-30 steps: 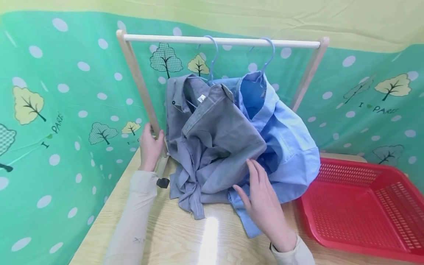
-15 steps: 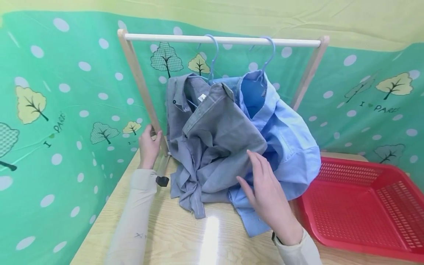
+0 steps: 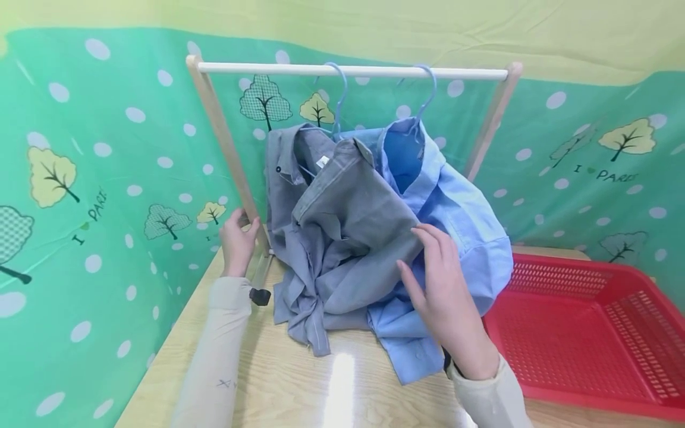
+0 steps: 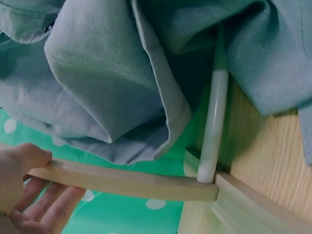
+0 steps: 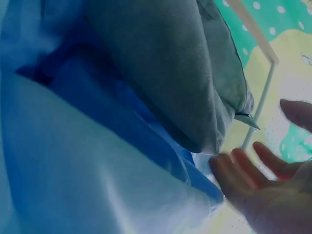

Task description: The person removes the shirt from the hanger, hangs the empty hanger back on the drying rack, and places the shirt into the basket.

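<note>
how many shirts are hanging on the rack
2. A grey shirt hangs on the left hanger, its tail bunched on the table. A light blue shirt hangs on the right hanger, partly behind the grey one. More could be hidden beneath.

A light wooden table (image 3: 299, 392) carries everything here. On it stands a small wooden clothes rack (image 3: 227, 142), and the lower parts of a grey shirt (image 3: 342, 249) and a blue shirt (image 3: 407, 351) lie on the tabletop. A red plastic basket (image 3: 583, 333) sits at the right side.
</note>
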### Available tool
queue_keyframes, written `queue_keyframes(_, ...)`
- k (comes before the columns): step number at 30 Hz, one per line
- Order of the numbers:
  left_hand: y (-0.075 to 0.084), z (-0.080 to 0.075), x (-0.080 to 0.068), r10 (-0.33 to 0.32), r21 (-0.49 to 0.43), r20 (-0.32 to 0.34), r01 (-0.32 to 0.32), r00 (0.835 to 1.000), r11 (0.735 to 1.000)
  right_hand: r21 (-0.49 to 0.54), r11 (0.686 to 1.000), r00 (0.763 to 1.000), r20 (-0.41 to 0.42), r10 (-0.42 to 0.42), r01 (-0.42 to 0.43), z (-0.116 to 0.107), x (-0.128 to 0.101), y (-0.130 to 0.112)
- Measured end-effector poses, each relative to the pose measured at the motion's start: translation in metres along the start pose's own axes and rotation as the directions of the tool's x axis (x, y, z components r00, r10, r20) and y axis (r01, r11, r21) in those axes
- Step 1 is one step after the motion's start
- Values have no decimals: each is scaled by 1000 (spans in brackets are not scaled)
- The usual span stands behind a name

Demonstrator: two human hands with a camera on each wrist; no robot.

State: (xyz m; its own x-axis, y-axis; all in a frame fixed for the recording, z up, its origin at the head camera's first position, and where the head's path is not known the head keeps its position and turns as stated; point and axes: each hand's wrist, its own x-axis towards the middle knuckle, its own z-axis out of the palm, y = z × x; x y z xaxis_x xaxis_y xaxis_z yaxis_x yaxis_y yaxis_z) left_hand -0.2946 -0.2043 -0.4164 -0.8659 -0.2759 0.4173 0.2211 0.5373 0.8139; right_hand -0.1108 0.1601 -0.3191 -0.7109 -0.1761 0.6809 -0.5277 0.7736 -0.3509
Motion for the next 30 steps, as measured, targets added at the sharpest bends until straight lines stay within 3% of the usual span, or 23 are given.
queue_keyframes(4,-3,0,1,-19,-29,-1,19,1000,999,16,1000,1000,-6,18,-18,-2,7,1)
queue_keyframes(9,-4,2,4,-12,-33,-20,11,1000,999,4,998,996,65,55,-56,-3,15,2)
queue_keyframes(19,-2,-3,5,-23,-34,-43,22,999,999,49,987,981,125,148,-155,13,26,4)
queue_keyframes(24,-4,-4,4,-50,-77,-30,48,998,996,109,976,971,171,170,-190,19,30,4)
queue_keyframes(30,-6,2,4,-40,-50,-29,38,999,998,216,956,971,178,163,-200,21,30,10)
